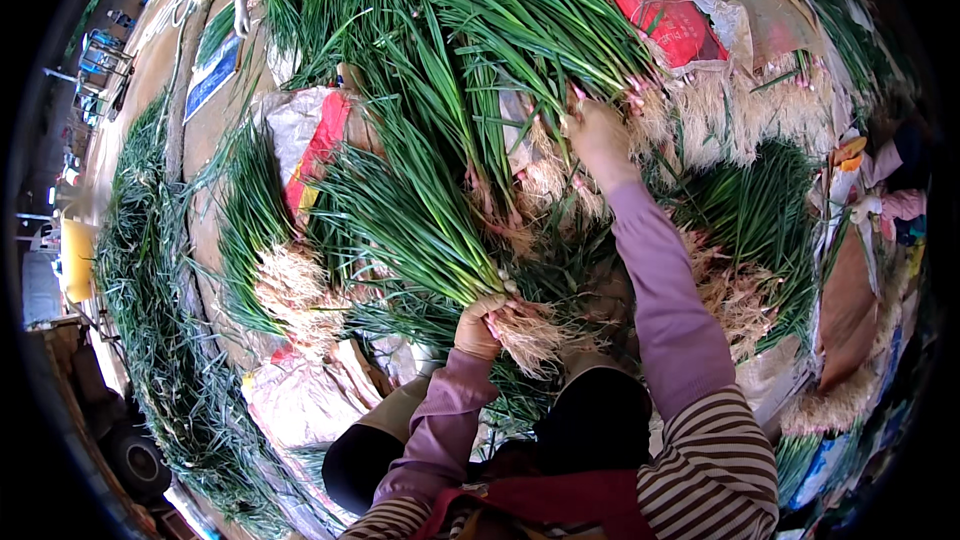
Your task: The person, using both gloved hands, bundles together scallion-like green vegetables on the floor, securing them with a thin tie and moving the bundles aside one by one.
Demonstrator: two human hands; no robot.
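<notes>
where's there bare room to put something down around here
A narrow tan strip of ground shows between the long leaf heap and the leftmost root-ended bunch. The pale sack below that bunch has some bare, crumpled surface. Leaves and roots crowd the left hand, holding green onions, and the right hand.

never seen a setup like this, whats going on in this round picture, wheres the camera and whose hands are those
There is no machine, only a person's own two hands. The one picture comes from a wide camera on that person's head, looking down, which bends straight edges. The left hand grips a long green bunch near its pale roots. The right hand is at the root end of other stalks; whether it grips them is hard to tell. More greens and sacks lie around on the ground. At upper left, someone else's white glove shows.
</notes>
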